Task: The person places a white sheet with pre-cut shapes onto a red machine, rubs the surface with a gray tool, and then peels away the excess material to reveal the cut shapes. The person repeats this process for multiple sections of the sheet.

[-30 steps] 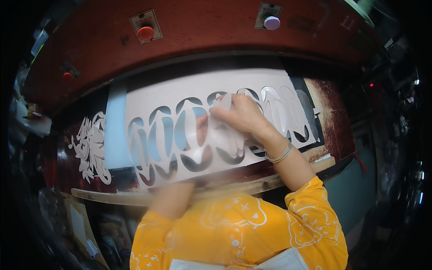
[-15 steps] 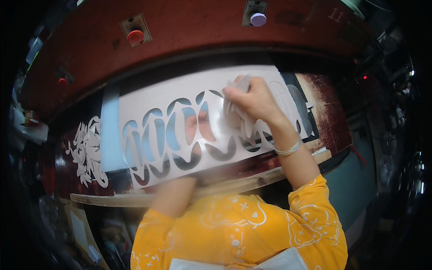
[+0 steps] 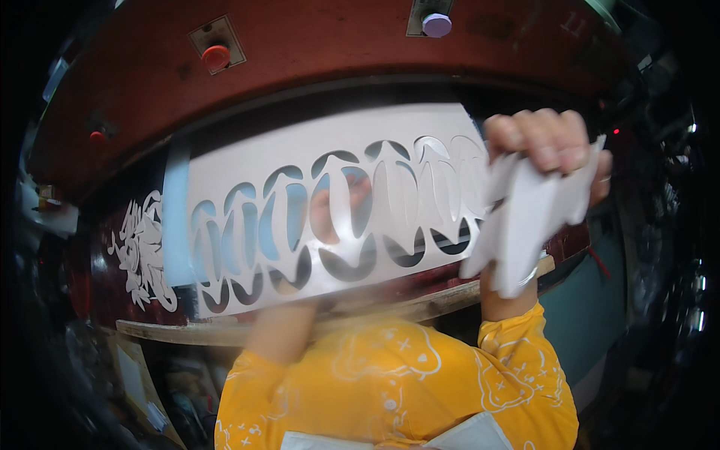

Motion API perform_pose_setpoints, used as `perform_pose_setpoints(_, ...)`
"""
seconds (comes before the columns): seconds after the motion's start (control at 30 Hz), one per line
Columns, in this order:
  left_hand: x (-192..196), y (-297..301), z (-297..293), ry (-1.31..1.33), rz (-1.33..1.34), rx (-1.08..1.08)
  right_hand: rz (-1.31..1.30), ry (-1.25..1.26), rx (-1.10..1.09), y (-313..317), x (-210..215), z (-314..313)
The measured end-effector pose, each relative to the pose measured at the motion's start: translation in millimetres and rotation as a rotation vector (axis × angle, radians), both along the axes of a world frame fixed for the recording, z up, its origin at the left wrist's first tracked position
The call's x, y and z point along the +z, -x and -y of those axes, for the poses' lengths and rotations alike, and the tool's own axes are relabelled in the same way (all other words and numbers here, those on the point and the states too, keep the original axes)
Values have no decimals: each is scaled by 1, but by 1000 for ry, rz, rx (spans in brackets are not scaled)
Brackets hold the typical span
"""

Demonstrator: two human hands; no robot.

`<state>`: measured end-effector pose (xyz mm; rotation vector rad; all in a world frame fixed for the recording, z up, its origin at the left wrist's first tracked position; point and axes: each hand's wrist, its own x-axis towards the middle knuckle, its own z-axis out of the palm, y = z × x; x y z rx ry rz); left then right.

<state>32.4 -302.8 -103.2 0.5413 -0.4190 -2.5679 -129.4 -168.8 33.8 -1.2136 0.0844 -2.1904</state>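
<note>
My right hand (image 3: 541,146) is raised at the right, its fingers closed around a bundle of pale cut-out pieces (image 3: 521,217) that hang down from it. Below and to the left lies a pale sheet (image 3: 300,146) with a row of curved, sole-like shapes cut through it. Several openings are empty, with blue or dark showing through, while the cut shapes toward the right end still sit in the sheet. My left hand (image 3: 324,214) is under the sheet; only part of it shows through one opening, blurred, so its grip is hidden.
A heap of pale cut scraps (image 3: 142,251) lies at the left beside a light blue board (image 3: 177,240). Across the back runs a red machine beam (image 3: 322,49) with a red button (image 3: 216,57) and a pale purple button (image 3: 436,25). A wooden strip (image 3: 375,311) edges the near side.
My right hand has lifted off the sheet and swung right with the bundle of cut-out pieces. My left hand stays under the sheet.
</note>
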Motion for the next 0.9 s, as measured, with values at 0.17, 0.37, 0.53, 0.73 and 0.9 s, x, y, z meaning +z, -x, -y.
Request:
perform_pose_setpoints(0.17, -36, 22, 25, -128, -214, -287, -363, -396, -426, 41, -2, 26)
perform_pose_setpoints(0.37, -110, 51, 48, 3, -55, -276, -851, -1122, -579, 51, -61, 75)
perform_pose_setpoints(0.53, -92, 51, 37, 301, 105, -83, -1266, -949, -905, 36, -104, 73)
perform_pose_setpoints(0.73, -41, 41, 19, 713, 310, -182, -537, -938, -770, 40, -107, 67)
perform_pose_setpoints(0.9, -45, 34, 7, 1191, 325, -80, 190, -723, -732, 52, -67, 49)
